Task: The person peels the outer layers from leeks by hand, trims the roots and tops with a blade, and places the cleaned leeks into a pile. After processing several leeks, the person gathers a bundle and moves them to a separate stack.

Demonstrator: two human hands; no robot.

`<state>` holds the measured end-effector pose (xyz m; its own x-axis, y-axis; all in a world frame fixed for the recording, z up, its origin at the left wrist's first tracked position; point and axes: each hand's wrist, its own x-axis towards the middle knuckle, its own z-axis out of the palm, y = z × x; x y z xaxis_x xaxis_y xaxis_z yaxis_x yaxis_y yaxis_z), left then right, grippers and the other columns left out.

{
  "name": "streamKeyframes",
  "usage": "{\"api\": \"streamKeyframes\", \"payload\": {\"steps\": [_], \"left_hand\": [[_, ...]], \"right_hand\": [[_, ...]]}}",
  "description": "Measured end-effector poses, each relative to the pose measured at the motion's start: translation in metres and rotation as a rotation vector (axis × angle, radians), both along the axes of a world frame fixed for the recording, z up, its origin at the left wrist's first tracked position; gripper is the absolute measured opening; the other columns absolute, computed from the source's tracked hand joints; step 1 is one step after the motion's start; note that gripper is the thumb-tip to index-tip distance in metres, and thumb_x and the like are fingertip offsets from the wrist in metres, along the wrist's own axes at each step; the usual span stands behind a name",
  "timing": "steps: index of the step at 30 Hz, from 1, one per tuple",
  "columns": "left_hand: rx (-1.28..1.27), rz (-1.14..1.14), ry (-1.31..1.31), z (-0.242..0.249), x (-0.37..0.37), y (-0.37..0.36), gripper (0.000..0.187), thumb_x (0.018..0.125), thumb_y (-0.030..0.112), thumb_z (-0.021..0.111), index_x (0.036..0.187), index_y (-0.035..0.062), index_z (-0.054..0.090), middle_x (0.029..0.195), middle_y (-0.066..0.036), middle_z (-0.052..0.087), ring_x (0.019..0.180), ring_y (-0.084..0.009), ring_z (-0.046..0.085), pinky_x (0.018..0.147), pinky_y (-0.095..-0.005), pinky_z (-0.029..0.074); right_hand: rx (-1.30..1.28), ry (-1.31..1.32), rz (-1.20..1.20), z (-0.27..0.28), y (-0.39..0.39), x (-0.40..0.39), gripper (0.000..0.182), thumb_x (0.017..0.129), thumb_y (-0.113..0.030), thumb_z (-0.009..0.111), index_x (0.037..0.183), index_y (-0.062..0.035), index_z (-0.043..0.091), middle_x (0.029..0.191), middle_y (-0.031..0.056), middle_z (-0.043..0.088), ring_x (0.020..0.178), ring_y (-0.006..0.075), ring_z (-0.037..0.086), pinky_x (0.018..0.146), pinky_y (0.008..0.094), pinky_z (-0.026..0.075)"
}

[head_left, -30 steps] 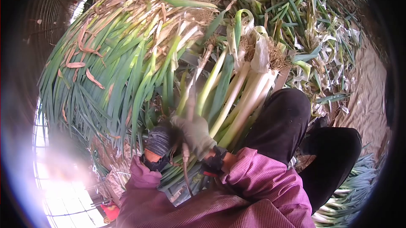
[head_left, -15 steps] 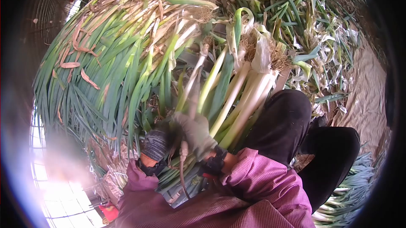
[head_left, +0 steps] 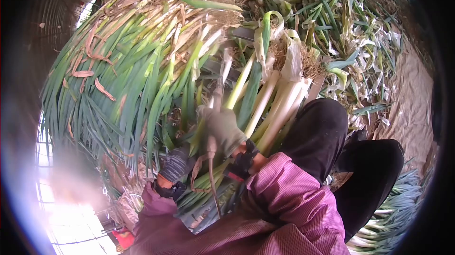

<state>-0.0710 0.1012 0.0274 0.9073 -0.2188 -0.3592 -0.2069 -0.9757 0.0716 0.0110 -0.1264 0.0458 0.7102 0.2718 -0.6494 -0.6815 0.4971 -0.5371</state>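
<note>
Amid leeks, the right hand grips a half-hidden wand; the left hand blurs, grip unclear.

Harsh daylight glare bleaches the wire mesh at lower left, hazing its surroundings; fisheye distortion curves the edges into black; the right hand is blurred.

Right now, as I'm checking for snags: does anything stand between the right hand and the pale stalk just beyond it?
Only the tool that the right hand holds, its tip toward the stalk; blur hides whether they touch. Nothing else visible intervenes. The hose runs back toward the body, clear of that gap.
</note>
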Motion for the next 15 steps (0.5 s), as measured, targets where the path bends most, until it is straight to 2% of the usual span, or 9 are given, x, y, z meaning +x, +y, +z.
{"api": "streamKeyframes", "payload": {"steps": [3,5,8,11,14,15], "left_hand": [[-0.136,0.023,0.065,-0.006,0.003,0.012,0.037,0.083,0.016,0.064,0.116,0.0023,0.057,0.100,-0.024,0.064,0.094,-0.0391,0.063,0.081,-0.0441,0.050],[-0.265,0.011,0.097,-0.025,0.004,0.029,0.036,0.085,0.009,0.061,0.119,0.0024,0.056,0.103,-0.021,0.064,0.097,-0.0352,0.063,0.085,-0.0408,0.050],[-0.460,0.081,0.193,-0.010,0.010,0.011,0.038,0.087,0.001,0.055,0.125,0.0025,0.054,0.112,-0.015,0.064,0.105,-0.0261,0.061,0.092,-0.0354,0.048],[-0.513,0.145,0.251,-0.018,0.007,0.027,0.041,0.088,0.000,0.056,0.128,0.0026,0.053,0.118,-0.011,0.061,0.108,-0.0183,0.059,0.095,-0.0333,0.046],[-0.703,0.225,0.284,-0.017,0.006,0.026,0.042,0.086,0.002,0.060,0.127,0.0025,0.055,0.114,-0.008,0.062,0.107,-0.0147,0.058,0.096,-0.0319,0.045],[-0.728,0.259,0.259,-0.014,0.004,0.022,0.040,0.085,0.005,0.062,0.125,0.0017,0.056,0.110,-0.011,0.064,0.103,-0.0178,0.059,0.093,-0.0330,0.046]], "right_hand": [[0.042,-0.035,-0.130,-0.003,0.005,-0.004,0.032,0.085,-0.023,0.071,0.100,0.0039,0.061,0.082,0.0091,0.064,0.060,0.0175,0.060,0.054,0.0303,0.050],[0.018,0.016,-0.098,0.004,0.002,-0.009,0.033,0.085,-0.023,0.071,0.100,0.0043,0.061,0.082,0.0103,0.064,0.059,0.0179,0.060,0.053,0.0306,0.050],[-0.007,0.045,-0.061,0.003,0.001,-0.008,0.035,0.084,-0.024,0.072,0.101,0.0053,0.061,0.082,0.0121,0.064,0.059,0.0190,0.061,0.052,0.0313,0.050],[0.002,0.031,-0.100,0.005,-0.002,-0.004,0.036,0.083,-0.024,0.072,0.100,0.0061,0.061,0.081,0.0124,0.064,0.058,0.0200,0.062,0.050,0.0323,0.050],[0.079,0.027,-0.156,-0.003,0.000,-0.003,0.037,0.083,-0.024,0.072,0.100,0.0069,0.060,0.079,0.0120,0.064,0.055,0.0207,0.061,0.047,0.0330,0.050],[0.113,0.029,-0.170,-0.003,-0.001,-0.002,0.038,0.083,-0.023,0.073,0.100,0.0072,0.059,0.078,0.0118,0.064,0.054,0.0208,0.061,0.046,0.0332,0.050]]}}
